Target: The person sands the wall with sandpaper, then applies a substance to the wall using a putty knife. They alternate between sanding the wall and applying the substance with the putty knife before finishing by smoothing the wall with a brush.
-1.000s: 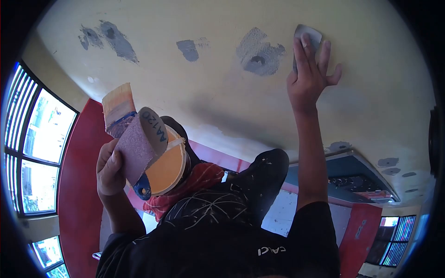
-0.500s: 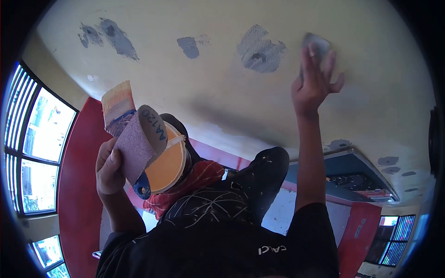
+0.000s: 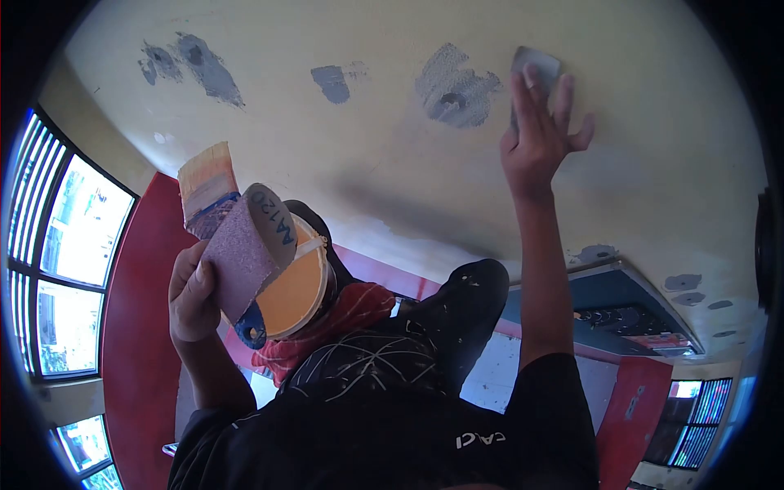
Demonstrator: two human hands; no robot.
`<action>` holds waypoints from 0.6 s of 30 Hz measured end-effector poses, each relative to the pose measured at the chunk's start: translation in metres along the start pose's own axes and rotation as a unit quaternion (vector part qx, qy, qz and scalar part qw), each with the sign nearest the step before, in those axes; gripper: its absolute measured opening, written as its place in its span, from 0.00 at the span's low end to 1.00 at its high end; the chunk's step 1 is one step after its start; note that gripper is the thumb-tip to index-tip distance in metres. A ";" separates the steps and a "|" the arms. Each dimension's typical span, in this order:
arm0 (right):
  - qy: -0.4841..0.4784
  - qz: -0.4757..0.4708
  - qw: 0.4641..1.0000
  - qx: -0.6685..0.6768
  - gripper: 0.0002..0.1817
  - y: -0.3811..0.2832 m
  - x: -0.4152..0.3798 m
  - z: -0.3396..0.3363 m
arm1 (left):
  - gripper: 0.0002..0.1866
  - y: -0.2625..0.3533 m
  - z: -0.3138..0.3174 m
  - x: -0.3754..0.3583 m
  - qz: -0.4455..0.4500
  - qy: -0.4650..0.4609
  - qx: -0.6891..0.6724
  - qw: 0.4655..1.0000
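My left hand (image 3: pixel 193 294) is closed around a paintbrush (image 3: pixel 206 181) and a curled sheet of sandpaper (image 3: pixel 237 260), purple on its gritty side and marked AA120 on its grey back. The brush's bristles point up, and its blue handle end shows below the sheet. Against the cream wall, my right hand (image 3: pixel 536 135) presses a small grey piece of sandpaper (image 3: pixel 537 62), its fingers spread over it. To the left of that hand is a rough grey filler patch (image 3: pixel 457 88). Behind the left hand's sheet stands a bucket (image 3: pixel 304 296) with an orange inside, partly hidden.
More filler patches (image 3: pixel 331 83) mark the wall (image 3: pixel 392 147). A red cloth (image 3: pixel 367 306) lies beside the bucket, near my bent leg (image 3: pixel 469 310). A dark framed board (image 3: pixel 600 306) is on the right, and barred windows (image 3: pixel 73 220) are at the left.
My right hand has slid a little to the left and slightly up along the wall with the sandpaper, closer to the filler patch. The left hand stays in place.
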State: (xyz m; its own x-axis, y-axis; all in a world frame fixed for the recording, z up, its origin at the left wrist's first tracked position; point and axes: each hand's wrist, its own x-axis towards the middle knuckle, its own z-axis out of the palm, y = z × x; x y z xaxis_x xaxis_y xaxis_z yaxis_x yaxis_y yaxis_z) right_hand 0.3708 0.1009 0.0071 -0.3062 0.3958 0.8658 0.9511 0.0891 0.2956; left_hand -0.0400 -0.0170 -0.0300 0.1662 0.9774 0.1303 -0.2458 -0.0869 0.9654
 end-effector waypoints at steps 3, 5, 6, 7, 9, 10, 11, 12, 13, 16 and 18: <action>-0.048 -0.063 0.997 -0.008 0.24 -0.007 -0.033 0.032 | 0.26 0.002 0.004 0.002 0.004 -0.021 0.005 1.000; -0.211 -0.164 0.963 0.043 0.24 -0.036 -0.089 0.049 | 0.26 0.008 0.005 0.006 0.013 -0.071 0.009 0.997; -0.233 -0.232 0.944 0.033 0.22 -0.047 -0.116 0.052 | 0.26 0.009 0.004 0.005 0.014 -0.076 0.006 0.997; -0.222 -0.222 0.947 0.074 0.22 -0.052 -0.118 0.044 | 0.25 0.007 0.002 0.005 0.017 -0.079 0.003 0.997; -0.203 -0.207 0.943 0.162 0.21 -0.057 -0.115 0.035 | 0.25 0.004 -0.001 0.006 0.012 -0.074 -0.015 0.997; -0.142 -0.178 0.968 0.109 0.21 -0.054 -0.098 0.031 | 0.25 0.004 -0.003 0.005 -0.004 -0.071 -0.027 0.997; -0.083 -0.140 0.985 0.054 0.20 -0.049 -0.074 0.023 | 0.25 0.005 -0.004 0.002 -0.027 -0.072 -0.035 0.996; -0.044 -0.089 0.994 0.045 0.21 -0.039 -0.047 0.014 | 0.25 -0.002 -0.002 -0.002 0.005 -0.009 -0.006 1.000; -0.001 -0.037 0.999 0.032 0.22 -0.026 -0.024 0.007 | 0.25 -0.005 -0.004 -0.002 0.010 -0.015 0.001 1.000; 0.015 -0.014 0.999 -0.049 0.22 -0.003 -0.006 0.004 | 0.26 -0.005 -0.007 0.001 0.033 -0.029 0.013 0.999; -0.010 -0.055 0.998 -0.024 0.22 -0.006 -0.036 0.028 | 0.26 -0.001 -0.003 0.001 0.041 -0.039 0.014 0.998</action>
State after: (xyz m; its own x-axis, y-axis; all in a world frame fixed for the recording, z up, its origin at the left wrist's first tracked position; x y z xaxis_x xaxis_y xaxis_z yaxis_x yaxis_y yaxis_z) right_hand 0.3777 0.1115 -0.0372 -0.4073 0.4050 0.8186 0.9086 0.0886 0.4082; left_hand -0.0421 -0.0157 -0.0317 0.2217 0.9489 0.2246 -0.2342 -0.1718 0.9569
